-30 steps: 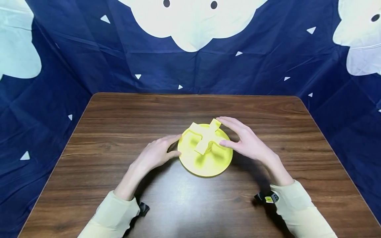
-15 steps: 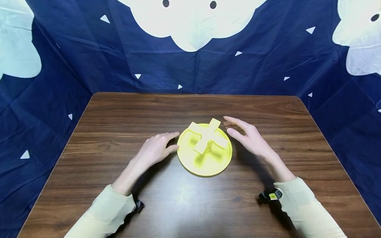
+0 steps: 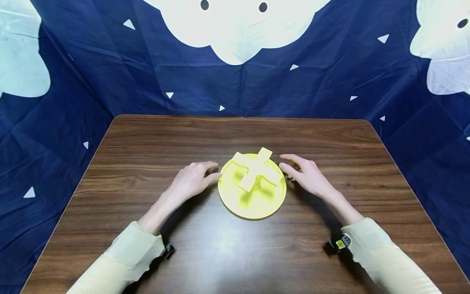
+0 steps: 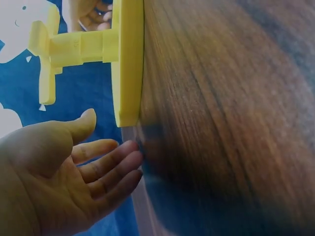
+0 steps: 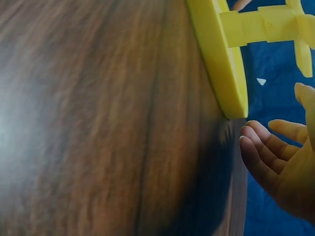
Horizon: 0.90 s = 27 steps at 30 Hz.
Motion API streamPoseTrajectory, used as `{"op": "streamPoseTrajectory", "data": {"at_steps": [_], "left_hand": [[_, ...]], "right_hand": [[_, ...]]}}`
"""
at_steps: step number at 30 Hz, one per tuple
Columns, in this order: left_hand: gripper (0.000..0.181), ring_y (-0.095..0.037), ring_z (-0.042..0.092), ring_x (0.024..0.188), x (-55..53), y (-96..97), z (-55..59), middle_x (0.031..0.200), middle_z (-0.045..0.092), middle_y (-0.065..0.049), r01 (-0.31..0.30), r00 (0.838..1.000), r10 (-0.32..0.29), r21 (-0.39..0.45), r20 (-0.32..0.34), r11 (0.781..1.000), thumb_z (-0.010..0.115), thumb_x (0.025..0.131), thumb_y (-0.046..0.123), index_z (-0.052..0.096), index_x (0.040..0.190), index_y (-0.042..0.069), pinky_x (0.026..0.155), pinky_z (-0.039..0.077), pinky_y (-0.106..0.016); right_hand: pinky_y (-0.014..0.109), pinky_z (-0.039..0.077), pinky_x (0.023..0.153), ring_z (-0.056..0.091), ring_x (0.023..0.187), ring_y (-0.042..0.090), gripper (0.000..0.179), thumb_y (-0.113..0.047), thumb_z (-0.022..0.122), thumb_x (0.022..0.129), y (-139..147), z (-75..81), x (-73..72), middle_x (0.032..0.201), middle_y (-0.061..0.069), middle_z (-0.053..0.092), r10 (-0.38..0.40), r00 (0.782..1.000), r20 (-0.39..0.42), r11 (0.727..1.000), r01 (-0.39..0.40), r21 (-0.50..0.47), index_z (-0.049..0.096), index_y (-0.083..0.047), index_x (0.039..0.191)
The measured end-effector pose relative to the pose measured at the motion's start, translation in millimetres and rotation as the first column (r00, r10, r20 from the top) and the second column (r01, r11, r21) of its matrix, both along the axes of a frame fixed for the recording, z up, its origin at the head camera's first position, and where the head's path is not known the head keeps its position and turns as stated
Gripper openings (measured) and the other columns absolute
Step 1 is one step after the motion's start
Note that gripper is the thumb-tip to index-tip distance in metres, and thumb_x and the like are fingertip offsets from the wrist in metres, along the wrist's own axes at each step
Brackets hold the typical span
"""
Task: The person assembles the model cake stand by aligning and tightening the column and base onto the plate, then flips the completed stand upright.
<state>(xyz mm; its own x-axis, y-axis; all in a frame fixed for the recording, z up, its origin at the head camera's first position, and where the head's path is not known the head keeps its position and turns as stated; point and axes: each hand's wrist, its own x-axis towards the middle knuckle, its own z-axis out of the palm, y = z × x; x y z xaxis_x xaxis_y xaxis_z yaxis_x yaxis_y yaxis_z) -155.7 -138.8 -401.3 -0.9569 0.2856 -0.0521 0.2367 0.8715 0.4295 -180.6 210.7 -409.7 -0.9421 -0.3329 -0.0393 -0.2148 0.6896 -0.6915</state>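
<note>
A yellow plastic stand point(image 3: 253, 206) rests on the table, its round base flat on the wood. From the base rises a short stepped post point(image 4: 81, 48), topped by a cross of four-way arms point(image 3: 256, 168). At the base's left side is my left hand point(image 3: 191, 179), fingers relaxed, thumb near the rim. My right hand point(image 3: 306, 174) lies off the right side, fingers loosely bent with nothing in them. Both wrist views show a gap between the fingers and the yellow base.
The brown wooden table point(image 3: 154, 139) has rounded far corners. Behind it and along both sides hangs a dark blue cloth point(image 3: 257, 90) with white cloud shapes and small triangles. A dark wrist device point(image 3: 338, 244) is at the right cuff.
My right hand has let go of the cross and drawn back to the right and lower. My left hand has moved slightly left, off the base's rim. The stand stays in place.
</note>
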Motion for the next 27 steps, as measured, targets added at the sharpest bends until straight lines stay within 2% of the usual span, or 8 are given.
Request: {"op": "streamPoseTrajectory", "data": {"at_steps": [4,7,11,14,19,22,27], "left_hand": [[0.043,-0.016,0.065,0.083,-3.2,1.0,-1.9,0.091,0.069,0.004,-0.005,0.999,0.004,0.016,0.049,1.0,0.056,0.09,0.048,0.063,0.121,0.019,0.067,0.051,-0.038],[0.038,-0.015,0.065,0.083,-4.1,2.3,-3.0,0.091,0.069,0.006,-0.012,0.997,0.011,0.007,0.081,1.0,0.054,0.09,0.052,0.066,0.109,0.021,0.068,0.05,-0.037],[0.04,-0.015,0.059,0.07,-4.4,4.9,-4.0,0.077,0.064,0.005,-0.023,0.991,0.027,-0.03,0.13,0.999,0.048,0.089,0.061,0.063,0.089,0.024,0.059,0.043,-0.031],[0.047,-0.016,0.053,0.062,-4.2,6.9,-4.7,0.067,0.057,0.003,-0.033,0.987,0.042,-0.062,0.155,0.998,0.043,0.088,0.067,0.058,0.08,0.023,0.054,0.038,-0.029],[0.056,-0.017,0.051,0.059,-3.7,10.7,-5.0,0.062,0.053,0.002,-0.043,0.982,0.063,-0.114,0.177,0.993,0.037,0.087,0.072,0.055,0.073,0.021,0.053,0.036,-0.029],[0.059,-0.017,0.05,0.058,-4.3,13.0,-5.9,0.062,0.051,0.002,-0.046,0.979,0.071,-0.131,0.191,0.99,0.035,0.085,0.074,0.054,0.071,0.02,0.053,0.036,-0.03],[0.055,-0.016,0.05,0.057,-4.6,15.6,-10.2,0.061,0.051,0.003,-0.038,0.982,0.059,-0.12,0.182,0.992,0.044,0.084,0.072,0.052,0.068,0.02,0.051,0.035,-0.03]], "right_hand": [[0.029,0.05,0.058,0.065,0.065,0.016,0.052,-0.057,0.05,0.09,-1.3,-3.9,0.3,0.078,0.001,0.068,-0.011,1.0,-0.006,0.998,0.012,0.055,0.055,-0.024,0.129],[0.027,0.047,0.054,0.063,0.059,0.014,0.048,-0.054,0.052,0.091,-3.3,-6.3,0.4,0.073,-0.001,0.066,-0.011,1.0,-0.023,0.994,0.013,0.107,0.057,-0.023,0.127],[0.027,0.044,0.05,0.059,0.053,0.011,0.048,-0.053,0.053,0.09,-5.1,-8.5,2.5,0.068,-0.003,0.064,-0.006,1.0,-0.029,0.984,0.011,0.177,0.057,-0.022,0.127],[0.027,0.043,0.048,0.057,0.051,0.009,0.047,-0.05,0.054,0.091,-6.4,-8.8,4.9,0.065,-0.006,0.063,0.008,1.0,-0.024,0.975,-0.002,0.224,0.057,-0.021,0.128],[0.026,0.043,0.047,0.056,0.051,0.007,0.043,-0.038,0.058,0.088,-10.0,-9.0,6.8,0.062,-0.009,0.062,0.029,0.999,-0.019,0.963,-0.023,0.27,0.057,-0.02,0.126],[0.026,0.044,0.046,0.056,0.049,0.007,0.043,-0.036,0.059,0.085,-11.9,-9.3,7.3,0.061,-0.009,0.062,0.029,0.999,-0.015,0.958,-0.024,0.284,0.058,-0.021,0.125],[0.026,0.045,0.046,0.056,0.046,0.007,0.048,-0.035,0.061,0.083,-14.0,-10.7,9.0,0.061,-0.008,0.062,0.026,0.999,0.02,0.953,-0.03,0.301,0.055,-0.021,0.129]]}}
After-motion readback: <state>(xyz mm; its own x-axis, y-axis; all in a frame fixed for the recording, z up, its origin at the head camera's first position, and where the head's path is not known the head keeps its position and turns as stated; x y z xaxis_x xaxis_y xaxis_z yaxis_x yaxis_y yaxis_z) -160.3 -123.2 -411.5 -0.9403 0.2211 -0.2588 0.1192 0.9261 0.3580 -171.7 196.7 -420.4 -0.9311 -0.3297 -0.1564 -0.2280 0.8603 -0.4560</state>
